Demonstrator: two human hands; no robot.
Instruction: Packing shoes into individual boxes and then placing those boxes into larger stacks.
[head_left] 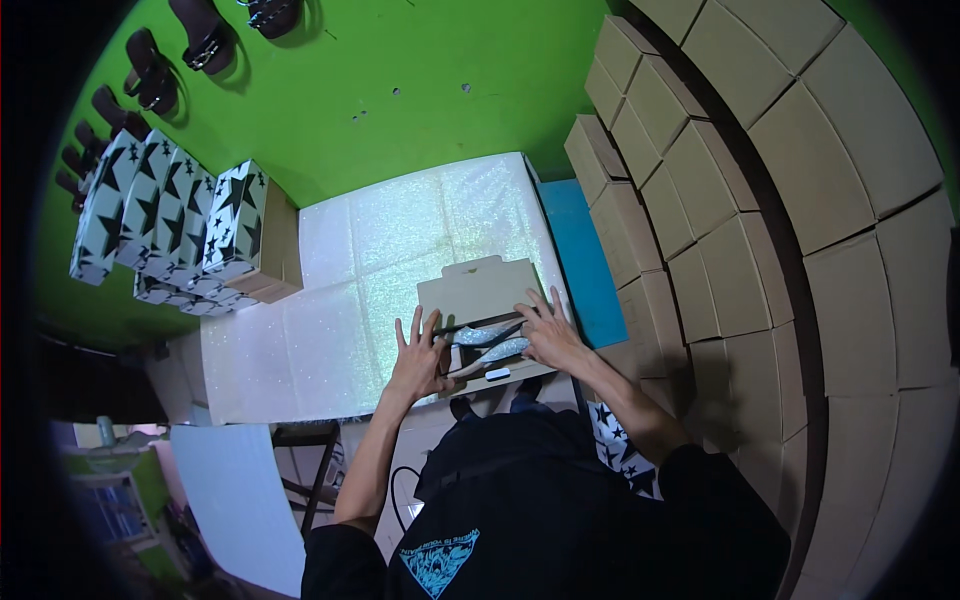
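An opened cardboard shoe box [482,288] stands at the near edge of the table, its lid flap raised on the far side. Inside lies a pair of sandals [503,350] with glittery silver straps, partly covered by my hands. My left hand [418,362] rests at the box's left side with its fingers spread. At the right side is my right hand [548,332], also with fingers apart, its fingertips touching the box and close to the straps. A small white piece [498,375] shows at the box's near side.
A glittery white cloth covers the table [330,350]. Star-patterned shoe boxes [235,225] are stacked at its far left. Brown cardboard boxes [720,270] form a tall wall on the right. Dark sandals [205,40] hang on the green wall [420,100].
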